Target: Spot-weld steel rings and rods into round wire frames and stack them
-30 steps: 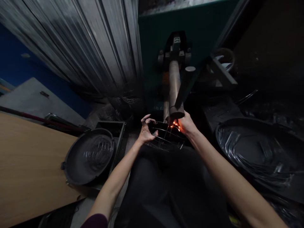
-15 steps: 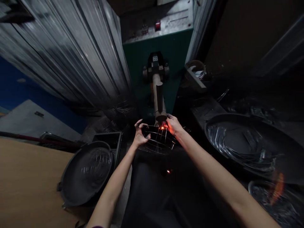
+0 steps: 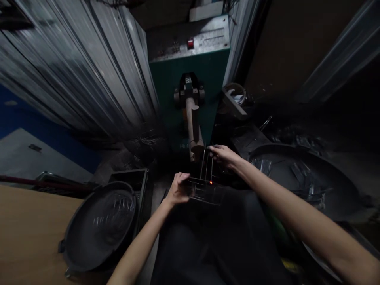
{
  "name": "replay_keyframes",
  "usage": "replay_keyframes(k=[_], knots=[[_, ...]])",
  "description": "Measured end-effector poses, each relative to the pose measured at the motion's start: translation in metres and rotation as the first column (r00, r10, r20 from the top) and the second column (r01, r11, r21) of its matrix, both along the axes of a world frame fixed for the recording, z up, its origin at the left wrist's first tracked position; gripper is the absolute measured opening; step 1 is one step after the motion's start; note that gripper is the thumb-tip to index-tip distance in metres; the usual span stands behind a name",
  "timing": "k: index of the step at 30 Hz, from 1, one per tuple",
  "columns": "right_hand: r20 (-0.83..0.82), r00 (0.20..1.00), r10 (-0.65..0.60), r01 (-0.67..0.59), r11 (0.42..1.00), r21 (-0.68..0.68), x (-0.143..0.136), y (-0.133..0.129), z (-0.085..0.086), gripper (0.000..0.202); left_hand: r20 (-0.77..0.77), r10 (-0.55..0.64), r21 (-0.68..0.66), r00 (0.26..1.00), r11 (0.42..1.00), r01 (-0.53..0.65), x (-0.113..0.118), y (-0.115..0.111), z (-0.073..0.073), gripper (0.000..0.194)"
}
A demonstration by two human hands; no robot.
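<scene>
A wire rack point(image 3: 204, 192) of thin metal rods is in front of my body, below the welding machine's arm point(image 3: 194, 126). My left hand point(image 3: 179, 189) is closed on the rack's left edge. Up and to the right, my right hand point(image 3: 222, 155) pinches the upper part of the rack's long rods, just right of the arm's tip. A small orange glow point(image 3: 211, 182) shows on a rod joint between the hands. The rack stands a little apart from the machine's electrode tip.
The green machine body point(image 3: 163, 83) with a red switch stands ahead. At left are a round black tray point(image 3: 99, 225) and a wooden board point(image 3: 32, 233). A large dark tray point(image 3: 287, 174) with wire pieces lies at right.
The rack has come down and away from the electrode, and the bright weld glow there is gone. My left hand has moved lower and closed on the rack; my right hand has shifted slightly right.
</scene>
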State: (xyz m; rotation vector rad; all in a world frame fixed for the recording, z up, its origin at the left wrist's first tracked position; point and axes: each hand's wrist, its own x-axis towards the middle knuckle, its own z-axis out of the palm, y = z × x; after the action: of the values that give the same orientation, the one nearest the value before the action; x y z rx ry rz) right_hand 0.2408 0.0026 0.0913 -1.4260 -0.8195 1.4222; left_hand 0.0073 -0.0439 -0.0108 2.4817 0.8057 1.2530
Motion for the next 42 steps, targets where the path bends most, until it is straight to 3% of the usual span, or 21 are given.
replay_keyframes(k=[3, 6, 8, 9, 11, 12, 14, 17, 19, 20, 22, 23, 25, 28, 31, 33, 38, 40, 42], knots=[[0.288, 0.955, 0.073, -0.07, 0.997, -0.022, 0.023, -0.038, 0.002, 0.034, -0.361, -0.062, 0.036, 0.931, 0.996, 0.08, 0.017, -0.052, 0.01, 0.053], [0.709, 0.689, 0.149, -0.226, 0.974, 0.014, 0.041, -0.084, 0.008, 0.033, -0.53, -0.19, 0.02, 0.826, 0.971, 0.236, 0.031, -0.106, 0.042, 0.052], [0.835, 0.517, 0.187, -0.389, 0.921, 0.035, 0.049, -0.114, 0.015, 0.024, -0.452, -0.334, -0.021, 0.827, 0.931, 0.364, 0.029, -0.122, 0.067, 0.058], [0.86, 0.472, 0.196, -0.46, 0.886, 0.051, 0.052, -0.127, 0.018, 0.021, -0.338, -0.337, -0.023, 0.878, 0.936, 0.351, 0.023, -0.123, 0.076, 0.062], [0.87, 0.454, 0.192, -0.549, 0.829, 0.103, 0.053, -0.147, 0.021, 0.019, -0.044, -0.155, -0.107, 0.987, 0.983, 0.149, 0.007, -0.112, 0.088, 0.078], [0.865, 0.465, 0.187, -0.566, 0.814, 0.129, 0.052, -0.152, 0.02, 0.019, 0.065, -0.023, -0.218, 0.998, 0.975, 0.037, -0.001, -0.103, 0.091, 0.086], [0.845, 0.5, 0.188, -0.577, 0.8, 0.164, 0.047, -0.151, 0.014, 0.018, 0.158, 0.116, -0.507, 0.981, 0.862, -0.02, -0.014, -0.091, 0.093, 0.08], [0.798, 0.551, 0.244, -0.593, 0.787, 0.169, 0.037, -0.127, -0.002, 0.018, 0.276, 0.057, -0.822, 0.959, 0.531, 0.205, -0.011, -0.095, 0.096, 0.048], [0.748, 0.548, 0.374, -0.656, 0.747, 0.106, 0.034, -0.102, -0.015, 0.017, 0.346, 0.06, -0.893, 0.936, 0.327, 0.309, 0.003, -0.109, 0.097, 0.042], [0.719, 0.519, 0.463, -0.703, 0.71, 0.051, 0.035, -0.09, -0.022, 0.015, 0.363, 0.064, -0.905, 0.93, 0.263, 0.335, 0.012, -0.116, 0.097, 0.04], [0.672, 0.418, 0.612, -0.787, 0.614, -0.07, 0.037, -0.07, -0.036, 0.015, 0.383, 0.081, -0.91, 0.92, 0.201, 0.362, 0.029, -0.126, 0.094, 0.039], [0.666, 0.366, 0.65, -0.811, 0.574, -0.115, 0.039, -0.064, -0.043, 0.016, 0.392, 0.104, -0.91, 0.914, 0.191, 0.368, 0.036, -0.128, 0.091, 0.039], [0.689, 0.308, 0.656, -0.821, 0.55, -0.157, 0.043, -0.058, -0.057, 0.016, 0.4, 0.178, -0.91, 0.899, 0.192, 0.367, 0.044, -0.127, 0.083, 0.042], [0.742, 0.328, 0.585, -0.784, 0.607, -0.132, 0.05, -0.066, -0.075, 0.013, 0.412, 0.218, -0.907, 0.885, 0.186, 0.377, 0.049, -0.122, 0.072, 0.05], [0.767, 0.408, 0.495, -0.727, 0.685, -0.056, 0.053, -0.078, -0.085, 0.013, 0.438, 0.106, -0.897, 0.893, 0.12, 0.426, 0.054, -0.121, 0.07, 0.053], [0.793, 0.425, 0.436, -0.684, 0.729, -0.034, 0.048, -0.079, -0.089, 0.014, 0.458, 0.094, -0.887, 0.884, 0.116, 0.448, 0.061, -0.122, 0.072, 0.053], [0.879, 0.381, 0.288, -0.553, 0.833, -0.034, 0.025, -0.068, -0.082, 0.036, 0.475, 0.329, -0.879, 0.816, 0.218, 0.423, 0.078, -0.119, 0.075, 0.053], [0.884, 0.397, 0.248, -0.528, 0.849, -0.001, 0.02, -0.078, -0.072, 0.03, 0.475, 0.409, -0.88, 0.779, 0.244, 0.408, 0.079, -0.113, 0.071, 0.053], [0.842, 0.461, 0.281, -0.561, 0.827, 0.031, 0.016, -0.101, -0.059, 0.019, 0.488, 0.462, -0.873, 0.74, 0.25, 0.419, 0.077, -0.106, 0.064, 0.05]])
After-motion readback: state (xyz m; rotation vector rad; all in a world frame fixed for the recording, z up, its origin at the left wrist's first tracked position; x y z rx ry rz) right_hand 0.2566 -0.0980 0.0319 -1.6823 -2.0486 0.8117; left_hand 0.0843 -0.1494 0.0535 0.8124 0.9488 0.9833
